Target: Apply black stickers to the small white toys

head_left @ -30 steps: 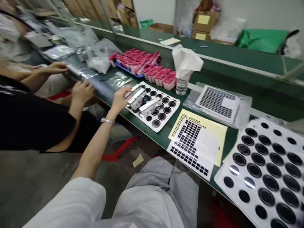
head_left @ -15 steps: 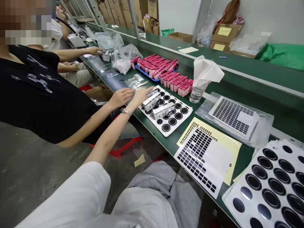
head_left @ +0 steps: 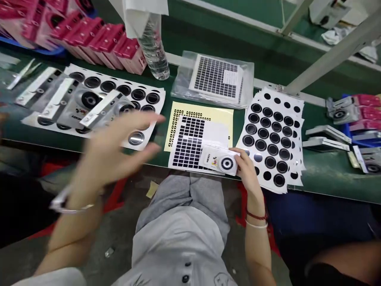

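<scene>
My right hand (head_left: 245, 169) grips the right end of a white camera (head_left: 208, 157) with a cartoon print and a round black-and-white lens front. The camera is over the near edge of a white sheet of small black rectangular stickers (head_left: 189, 145). A yellow sticker sheet (head_left: 222, 115) lies under that sheet. My left hand (head_left: 108, 149), blurred by motion, has thumb and fingers apart with nothing between them. Just beyond it, silver-and-white cameras (head_left: 71, 105) stand on a sheet of round black stickers (head_left: 160, 95).
Pink cameras (head_left: 104, 41) stand in a row at the back left, beside a clear bottle (head_left: 154, 51) topped with tissue. A bagged sticker sheet (head_left: 184, 79) lies behind. Round-sticker sheets (head_left: 266, 137) and more cameras (head_left: 326, 143) are to the right. A metal post (head_left: 330, 53) rises there.
My view has swung right and down. My left hand has come away from the cameras on the round-sticker sheet. My right hand, unseen before, now shows with a white camera in it.
</scene>
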Demonstrator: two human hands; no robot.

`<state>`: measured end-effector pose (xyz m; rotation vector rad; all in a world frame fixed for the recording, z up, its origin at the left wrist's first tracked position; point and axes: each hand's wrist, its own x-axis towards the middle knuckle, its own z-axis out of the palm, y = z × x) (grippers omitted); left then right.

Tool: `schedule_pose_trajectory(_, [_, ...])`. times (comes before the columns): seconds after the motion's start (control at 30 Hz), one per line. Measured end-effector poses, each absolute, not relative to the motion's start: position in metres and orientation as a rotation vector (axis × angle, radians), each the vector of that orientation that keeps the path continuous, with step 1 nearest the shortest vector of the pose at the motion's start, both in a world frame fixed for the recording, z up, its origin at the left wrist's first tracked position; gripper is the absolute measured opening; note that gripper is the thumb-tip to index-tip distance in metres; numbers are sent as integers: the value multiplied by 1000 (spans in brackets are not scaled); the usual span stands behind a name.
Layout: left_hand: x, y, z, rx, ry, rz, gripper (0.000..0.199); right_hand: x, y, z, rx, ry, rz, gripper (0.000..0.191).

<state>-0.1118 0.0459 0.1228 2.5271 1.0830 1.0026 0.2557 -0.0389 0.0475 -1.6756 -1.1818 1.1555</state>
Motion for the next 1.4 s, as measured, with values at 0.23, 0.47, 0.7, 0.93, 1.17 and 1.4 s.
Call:
schedule_pose_trajectory(0.23, [5, 22, 23, 2539, 894, 670, 94, 234, -14, 66, -1867, -1724, 703, 35])
schedule_pose_trajectory(0.47, [3, 14, 4, 2361, 773, 900, 82, 185, 81, 67, -1844, -1963, 494, 21])
schedule_pose_trajectory(0.7, [3, 13, 5, 2309, 767, 886, 76, 161, 109, 50, -1974, -1877, 445, 14])
schedule_pose_trajectory(0.93, [1, 14, 6, 2298, 744, 897, 77, 159, 103, 48, -1952, -1838, 449, 10])
schedule_pose_trajectory(1.17, [1, 14, 5, 2285, 741, 890, 77, 155, 104, 49, -1988, -1795, 447, 9])
schedule_pose_trajectory(1.4, [3, 14, 1, 2297, 738, 928, 75, 158, 106, 48, -2014, -1767, 496, 14])
